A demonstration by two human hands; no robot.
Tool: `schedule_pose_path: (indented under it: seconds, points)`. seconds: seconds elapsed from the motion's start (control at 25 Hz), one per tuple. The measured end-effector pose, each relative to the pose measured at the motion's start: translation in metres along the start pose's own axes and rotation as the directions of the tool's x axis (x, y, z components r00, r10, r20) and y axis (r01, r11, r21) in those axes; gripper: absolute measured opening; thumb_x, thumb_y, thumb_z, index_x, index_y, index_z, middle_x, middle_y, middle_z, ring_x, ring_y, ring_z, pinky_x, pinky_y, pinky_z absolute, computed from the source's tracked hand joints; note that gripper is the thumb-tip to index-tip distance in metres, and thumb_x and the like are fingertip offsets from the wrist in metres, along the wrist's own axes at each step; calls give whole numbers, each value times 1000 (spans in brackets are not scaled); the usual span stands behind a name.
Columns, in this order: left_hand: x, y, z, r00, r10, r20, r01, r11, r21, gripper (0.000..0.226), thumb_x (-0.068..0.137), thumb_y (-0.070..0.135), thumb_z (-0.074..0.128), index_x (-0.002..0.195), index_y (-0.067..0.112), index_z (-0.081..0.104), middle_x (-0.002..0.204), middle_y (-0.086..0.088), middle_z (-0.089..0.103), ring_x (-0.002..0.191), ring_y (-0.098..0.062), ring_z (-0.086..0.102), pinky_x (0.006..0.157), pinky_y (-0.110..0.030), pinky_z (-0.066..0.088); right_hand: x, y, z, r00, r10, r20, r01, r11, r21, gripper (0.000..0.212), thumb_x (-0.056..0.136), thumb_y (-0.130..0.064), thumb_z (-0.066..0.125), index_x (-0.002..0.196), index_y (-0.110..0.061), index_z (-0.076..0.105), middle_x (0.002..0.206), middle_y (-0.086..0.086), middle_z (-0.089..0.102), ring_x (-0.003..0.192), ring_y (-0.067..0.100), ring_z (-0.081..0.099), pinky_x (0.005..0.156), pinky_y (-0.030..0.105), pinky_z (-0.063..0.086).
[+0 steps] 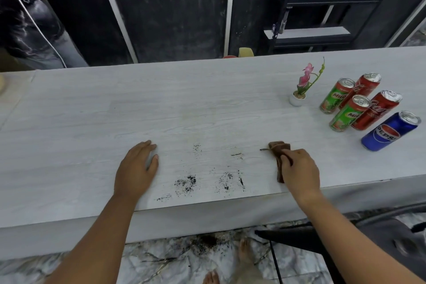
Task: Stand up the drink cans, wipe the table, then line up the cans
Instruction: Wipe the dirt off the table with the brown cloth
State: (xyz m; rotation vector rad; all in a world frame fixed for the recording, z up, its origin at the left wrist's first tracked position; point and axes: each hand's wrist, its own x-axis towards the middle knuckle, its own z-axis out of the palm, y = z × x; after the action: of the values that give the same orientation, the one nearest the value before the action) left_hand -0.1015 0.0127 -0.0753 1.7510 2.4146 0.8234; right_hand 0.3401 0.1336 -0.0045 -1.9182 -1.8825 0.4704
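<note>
Several drink cans stand upright in a cluster at the right of the white table (161, 104): two green Milo cans (336, 95) (349, 114), two red Coca-Cola cans (366, 85) (375, 110) and a blue Pepsi can (389, 132) nearest the front. My right hand (299, 169) grips a folded brown cloth (279, 157) that lies on the tabletop just left of the cans. My left hand (137, 167) rests flat on the table with straight fingers. Black crumbs (186, 183) are scattered between my hands near the front edge.
A small white pot with a pink artificial flower (299, 92) stands left of the cans. A dark chair (345, 237) sits below the table's front edge at right. Dark dirt lies on the marbled floor (205, 241). A black shelf (322, 16) stands behind the table.
</note>
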Motion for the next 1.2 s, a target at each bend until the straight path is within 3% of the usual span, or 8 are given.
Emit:
schedule_pose_path:
  seconds: [0.16,0.36,0.52,0.64,0.72,0.92,1.0,1.2]
  points:
    - [-1,3,-5,997,1,-73,2,999,39,48,101,46,57,136,16,72,150,-8,64,144,-32,55,122,-55,41,-40,-45,38,983,-180,23,178,982,58,26,103,-16,65,125,-11,78,106,7,70,92,29,68,77,30,47]
    - [6,-12,-16,1000,-12,-29,15,996,85,52,98,58,55,135,25,72,147,1,67,137,-25,59,115,-49,44,-26,-74,47,978,-195,71,164,936,310,23,100,-16,70,120,-14,80,103,1,70,88,18,67,82,28,49]
    - [7,-26,-18,999,28,-32,-25,994,102,46,101,56,54,136,31,69,147,9,64,137,-18,56,113,-44,39,41,-67,25,988,-155,-14,155,966,208,23,100,-17,68,120,-16,80,109,8,72,91,24,67,83,30,48]
    - [7,-24,-16,1000,-6,-24,9,995,99,44,100,55,54,135,34,68,147,12,62,139,-16,53,115,-42,34,62,-70,38,984,-138,111,134,990,41,26,102,-20,66,126,-18,78,122,11,68,110,31,65,89,33,48]
    - [7,-24,-17,1000,-8,-22,10,996,88,43,100,55,54,135,35,68,147,13,61,140,-15,53,116,-41,33,48,-83,53,963,-220,154,228,973,-35,29,100,-20,69,128,-17,77,123,11,67,112,35,62,91,37,51]
    - [8,-24,-17,1000,-11,-17,13,997,82,42,100,55,56,136,36,67,148,15,60,141,-13,51,117,-40,31,-17,-113,79,834,-511,211,504,859,87,26,96,-15,76,120,-19,81,111,1,74,98,26,64,83,33,50]
    - [8,-25,-16,1000,-13,-29,15,996,84,41,100,54,57,136,37,67,148,16,60,141,-12,51,117,-41,32,-19,-125,77,776,-559,292,518,829,210,25,98,-17,73,122,-23,80,110,-5,73,100,19,66,88,29,50]
    - [7,-26,-14,999,-16,-34,18,997,77,41,100,55,57,135,38,67,147,17,60,141,-11,50,118,-42,34,66,-179,74,825,-517,229,450,846,286,24,101,-22,69,122,-27,79,109,-7,71,97,14,66,89,27,49]
